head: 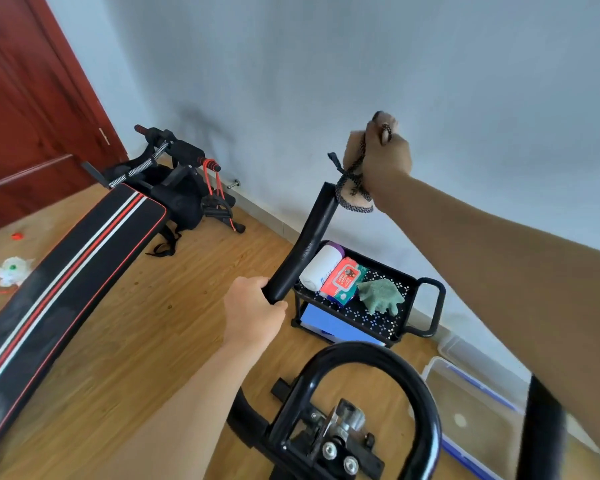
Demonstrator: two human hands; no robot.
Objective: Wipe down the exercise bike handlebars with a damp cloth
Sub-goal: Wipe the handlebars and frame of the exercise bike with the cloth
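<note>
While the left hand [253,308] wraps its fingers around the near end of the left handlebar [307,242], a black foam-covered bar rising up and away, the right hand [383,157] is closed in a fist at the bar's far tip. That fist grips a tan cloth [355,199] with a dark speckled cord [352,174] wound about it, the cloth's lower end hanging just beside the bar's top. Whether the cloth touches the bar I cannot tell. Nearer, at the bottom, a black loop bar [378,358] curves over a bolted metal clamp [343,434]. Right of the handlebar stands a black cart [426,306]; on its top tray lie a white roll [321,268], a red wipes pack [343,280] and a green rag [380,296]. Left, a striped bench [70,268] lies on the wood floor [153,327], and a clear bin [471,410] sits near right
</note>
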